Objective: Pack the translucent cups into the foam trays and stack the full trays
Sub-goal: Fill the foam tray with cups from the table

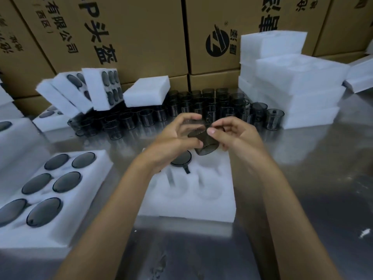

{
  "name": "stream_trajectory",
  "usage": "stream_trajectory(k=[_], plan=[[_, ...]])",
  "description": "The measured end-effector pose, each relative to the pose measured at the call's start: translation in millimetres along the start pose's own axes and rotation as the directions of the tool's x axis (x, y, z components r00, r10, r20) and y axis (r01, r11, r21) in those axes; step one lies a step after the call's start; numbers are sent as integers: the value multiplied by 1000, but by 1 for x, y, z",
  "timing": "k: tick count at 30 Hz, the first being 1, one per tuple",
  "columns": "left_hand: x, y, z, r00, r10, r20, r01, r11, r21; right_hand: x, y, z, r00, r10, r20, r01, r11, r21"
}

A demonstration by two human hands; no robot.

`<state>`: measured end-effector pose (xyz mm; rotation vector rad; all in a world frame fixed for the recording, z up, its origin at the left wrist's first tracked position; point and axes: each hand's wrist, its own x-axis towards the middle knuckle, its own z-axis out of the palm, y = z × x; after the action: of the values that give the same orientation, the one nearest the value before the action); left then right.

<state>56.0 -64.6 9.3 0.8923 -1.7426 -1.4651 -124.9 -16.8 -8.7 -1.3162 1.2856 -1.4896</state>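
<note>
Both hands hold one smoky translucent cup (203,141) tilted above the far end of a white foam tray (191,207). My left hand (173,142) curls round its left side, and my right hand (234,134) pinches its rim between thumb and fingers. One cup (181,158) sits in a far pocket of that tray; the other visible pockets are bare. A crowd of loose cups (201,110) stands on the steel table behind my hands.
A full tray (84,215) of several cups lies at the left. Filled trays (96,85) lean against cardboard boxes (141,33) at the back left. A stack of empty foam trays (286,83) rises at the back right. Bare steel table (302,199) lies to the right.
</note>
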Motion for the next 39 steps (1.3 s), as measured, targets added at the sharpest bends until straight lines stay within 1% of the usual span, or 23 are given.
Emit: stream_trajectory(k=[2, 4, 8, 11, 14, 18, 20, 21, 23, 26, 29, 32, 34, 36, 39], plan=[[-3, -5, 6, 999, 23, -29, -21, 997, 72, -1, -3, 0, 998, 12, 64, -8, 997, -75], [-4, -6, 8, 999, 33, -17, -31, 993, 114, -3, -5, -3, 994, 21, 103, -8, 992, -129], [-7, -4, 7, 996, 35, 80, -53, 969, 240, -7, -7, -13, 978, 59, 199, -19, 980, -196], [-12, -5, 8, 990, 35, 137, -73, 957, 281, -9, -9, -18, 965, 88, 245, -22, 965, -260], [-14, -6, 7, 988, 28, 153, -70, 959, 275, -10, -11, -18, 972, 73, 225, -16, 969, -247], [-14, -10, 6, 986, -3, 166, -54, 939, 340, -10, -9, -16, 960, 111, 256, -48, 970, -240], [-15, -13, 6, 988, -9, 156, -48, 934, 355, -9, -6, -16, 962, 115, 248, -53, 969, -242], [-16, -13, 6, 989, -7, 147, -47, 932, 359, -9, -4, -16, 967, 110, 228, -52, 969, -243], [-16, -15, 7, 991, 10, 133, -60, 924, 378, -8, 1, -17, 985, 93, 145, -53, 964, -259], [-16, -17, 11, 993, 39, 108, -82, 901, 427, -5, 10, -19, 995, 83, 50, -62, 943, -327], [-16, -22, 14, 995, 71, 65, -94, 872, 481, -3, 15, -22, 992, 115, 52, -91, 938, -336], [-18, -27, 14, 995, 97, 4, -81, 816, 572, -1, 18, -21, 988, 143, 62, -113, 931, -347], [-19, -29, 13, 997, 83, 6, -70, 797, 600, 1, 23, -21, 989, 141, 48, -116, 930, -349], [-21, -31, 13, 997, 57, 47, -73, 785, 615, 3, 28, -24, 984, 174, 47, -145, 921, -363], [-22, -34, 16, 993, 74, 92, -115, 763, 636, 2, 32, -26, 951, 298, 83, -232, 865, -444]])
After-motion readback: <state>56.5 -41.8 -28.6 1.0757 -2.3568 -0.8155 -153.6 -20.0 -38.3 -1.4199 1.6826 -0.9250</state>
